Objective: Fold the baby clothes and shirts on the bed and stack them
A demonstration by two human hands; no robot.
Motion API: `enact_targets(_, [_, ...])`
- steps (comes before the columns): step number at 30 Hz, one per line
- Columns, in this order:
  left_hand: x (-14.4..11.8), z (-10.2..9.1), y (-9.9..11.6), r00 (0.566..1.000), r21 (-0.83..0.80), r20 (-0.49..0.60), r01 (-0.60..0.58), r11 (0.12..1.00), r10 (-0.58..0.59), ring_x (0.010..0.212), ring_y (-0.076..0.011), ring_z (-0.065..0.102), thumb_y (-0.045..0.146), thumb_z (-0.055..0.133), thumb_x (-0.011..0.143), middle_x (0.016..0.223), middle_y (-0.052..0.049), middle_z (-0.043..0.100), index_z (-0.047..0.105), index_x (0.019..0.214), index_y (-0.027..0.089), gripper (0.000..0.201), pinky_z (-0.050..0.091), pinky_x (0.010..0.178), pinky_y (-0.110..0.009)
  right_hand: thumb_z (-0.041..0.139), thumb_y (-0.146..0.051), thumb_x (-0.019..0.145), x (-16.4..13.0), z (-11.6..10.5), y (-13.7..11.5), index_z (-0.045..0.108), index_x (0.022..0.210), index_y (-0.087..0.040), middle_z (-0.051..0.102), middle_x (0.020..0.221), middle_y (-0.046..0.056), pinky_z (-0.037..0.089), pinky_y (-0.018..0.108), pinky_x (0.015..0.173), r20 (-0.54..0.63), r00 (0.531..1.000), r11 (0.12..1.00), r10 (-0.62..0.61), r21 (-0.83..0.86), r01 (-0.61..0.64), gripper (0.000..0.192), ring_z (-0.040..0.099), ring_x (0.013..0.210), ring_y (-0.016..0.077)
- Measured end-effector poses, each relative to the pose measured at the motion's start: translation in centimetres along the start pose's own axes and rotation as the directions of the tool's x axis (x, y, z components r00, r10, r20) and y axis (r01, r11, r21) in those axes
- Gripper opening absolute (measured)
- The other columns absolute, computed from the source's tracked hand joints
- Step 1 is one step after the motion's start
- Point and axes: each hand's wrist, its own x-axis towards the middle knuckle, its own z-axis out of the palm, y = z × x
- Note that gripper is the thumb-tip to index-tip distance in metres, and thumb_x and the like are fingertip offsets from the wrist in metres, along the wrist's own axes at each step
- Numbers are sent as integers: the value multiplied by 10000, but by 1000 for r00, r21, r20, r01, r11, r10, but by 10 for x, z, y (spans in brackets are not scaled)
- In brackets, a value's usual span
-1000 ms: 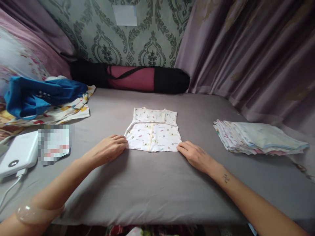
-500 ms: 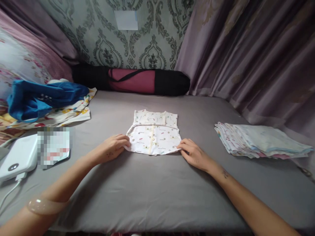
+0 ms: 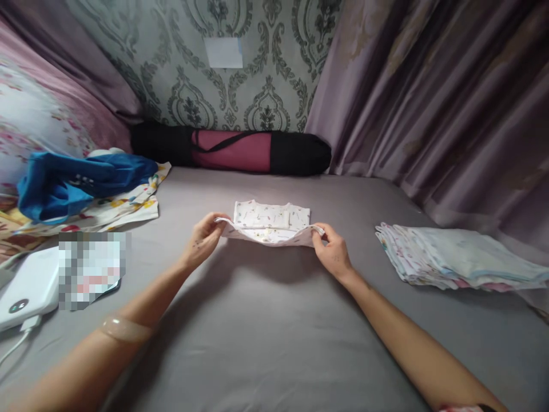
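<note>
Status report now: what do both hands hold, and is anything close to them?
Left hand and right hand each pinch a near corner of the printed baby garment, near edge lifted off the grey sheet. Folded stack lies right, apart.

Damask wallpaper (image 3: pixel 266 86) behind; mauve curtain (image 3: pixel 429 103) right; grey bed sheet (image 3: pixel 266 332) below.

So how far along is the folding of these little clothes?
Done: a stack of folded printed cloths sits to the right. In hand: both hands, left and right, lift the near edge of the small white printed baby garment. Left: a loose pile with blue fabric.
</note>
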Motion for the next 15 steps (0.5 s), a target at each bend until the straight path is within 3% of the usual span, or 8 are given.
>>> enact_targets(4, [18, 14, -3, 989, 25, -145, -14, 1000, 17, 718, -148, 551, 396, 488, 879, 785, 1, 569, 571, 928, 190, 228, 460, 699, -257, 436, -381, 926, 22, 10, 2, 624, 1072, -193, 734, 960, 96, 525, 309, 784, -93, 996, 996, -4, -89, -4, 303, 692, 830, 215])
enact_targets(9, [58, 33, -19, 969, 115, -248, 17, 993, 12, 764, -169, 581, 309, 419, 898, 811, -11, 585, 560, 991, 196, 204, 481, 723, -273, 370, -372, 967, 62, 26, 15, 582, 1193, -188, 716, 1090, 119, 494, 333, 853, -76, 995, 967, 65, -243, -81, 361, 670, 991, 251])
enact_targets(15, [100, 57, -63, 934, 295, -253, 322, 900, -251, 939, -287, 636, 320, 477, 876, 942, -141, 657, 528, 1151, 116, 347, 485, 869, -412, 399, -332, 970, 87, 47, 33, 537, 1290, -158, 694, 1146, 150, 489, 355, 858, 103, 941, 867, 324, -430, -251, 390, 660, 1038, 273])
